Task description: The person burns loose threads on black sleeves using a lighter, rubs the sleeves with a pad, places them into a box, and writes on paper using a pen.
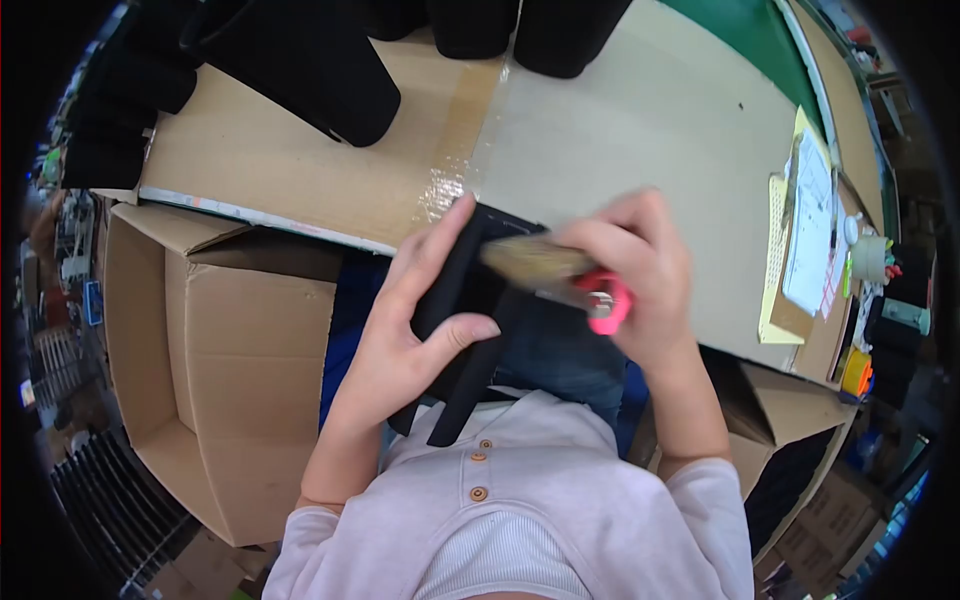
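Note:
A long black piece (467, 393) with raised side walls and a hollow between them is tilted over my lap, its far end at the table's front edge. My left hand (405, 325) grips it, fingers along the outer left side and thumb across the near part. Held in my right hand (645, 265) is a tan brush (530, 262), smeared by motion, its bristle end overlapping the upper right wall of the black piece. A bright pink loop (612, 303), like a snips handle, hangs at the fingers of this hand.
Tall black pieces (320, 75) stand at the back left of the cardboard-covered table (620, 150). Papers (808, 225) lie at the right, with an orange tape measure (857, 373) near the corner. Open cardboard boxes (255, 390) flank my lap.

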Demonstrator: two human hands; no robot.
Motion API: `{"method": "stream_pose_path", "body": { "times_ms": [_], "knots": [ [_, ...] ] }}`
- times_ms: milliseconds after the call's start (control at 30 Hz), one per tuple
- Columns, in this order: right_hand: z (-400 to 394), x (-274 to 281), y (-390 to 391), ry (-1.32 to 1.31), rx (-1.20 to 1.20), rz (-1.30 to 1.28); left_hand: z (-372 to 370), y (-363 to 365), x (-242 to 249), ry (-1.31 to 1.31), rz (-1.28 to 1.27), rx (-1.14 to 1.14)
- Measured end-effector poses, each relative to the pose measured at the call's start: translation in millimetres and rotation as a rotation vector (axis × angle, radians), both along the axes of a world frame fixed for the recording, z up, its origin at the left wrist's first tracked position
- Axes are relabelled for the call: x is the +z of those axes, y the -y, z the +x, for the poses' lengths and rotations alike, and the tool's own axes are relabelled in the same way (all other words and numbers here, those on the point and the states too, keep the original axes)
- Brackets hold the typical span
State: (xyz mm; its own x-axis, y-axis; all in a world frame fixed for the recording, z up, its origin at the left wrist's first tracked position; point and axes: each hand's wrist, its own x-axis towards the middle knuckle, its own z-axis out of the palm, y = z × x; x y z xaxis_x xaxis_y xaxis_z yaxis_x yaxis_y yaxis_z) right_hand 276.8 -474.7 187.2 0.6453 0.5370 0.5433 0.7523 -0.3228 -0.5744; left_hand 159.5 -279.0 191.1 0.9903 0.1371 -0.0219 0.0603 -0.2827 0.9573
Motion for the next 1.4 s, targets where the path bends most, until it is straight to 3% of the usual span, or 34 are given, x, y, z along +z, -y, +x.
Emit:
{"method": "stream_pose_path", "body": {
  "times_ms": [67,233,400,567,700,767,867,967,1033,1100,1133,1200,1400],
  "knots": [
    [9.1,3.9,-2.2,0.016,0.059,-0.047,1.7,1.1,-0.6,0.020,-0.019,0.042],
    [-4.6,5.5,7.0,-0.051,-0.098,0.145,-0.4,3.7,-0.2,-0.042,-0.017,0.012],
    [10.4,3.1,-7.8,-0.040,0.139,-0.051,1.5,0.5,-0.2,-0.007,-0.033,0.056],
    [-3.7,5.5,6.4,-0.102,-0.136,0.131,0.2,1.5,-7.5,0.017,-0.051,0.014],
    [0.7,4.9,-6.8,-0.064,0.043,-0.084,0.1,-1.9,-3.3,0.032,-0.017,-0.002],
    [4.6,-4.0,16.9,-0.026,-0.172,-0.230,-1.8,-2.3,-4.6,0.065,-0.023,0.027],
    [26.9,-13.9,57.1,-0.141,-0.363,-0.206,-3.6,-3.7,-9.4,0.066,-0.027,0.000],
    [19.6,10.0,62.6,-0.154,-0.543,-0.289,-10.8,-0.6,-12.0,0.091,0.033,-0.030],
    [12.3,21.0,60.4,-0.121,-0.520,-0.280,-11.9,1.1,-9.7,0.127,0.093,-0.041],
    [-3.4,27.4,48.4,-0.123,-0.239,-0.135,-17.6,4.8,-5.0,0.142,0.080,-0.037],
    [-8.5,27.9,42.3,-0.125,-0.248,-0.124,-21.1,7.0,-2.8,0.151,0.058,-0.033],
    [-15.5,28.0,31.4,0.018,0.094,-0.160,-26.8,10.5,0.1,0.167,0.011,-0.024],
    [-20.2,20.5,14.1,0.215,0.214,-0.127,-38.2,10.1,13.4,0.171,0.100,-0.030]
  ]
}}
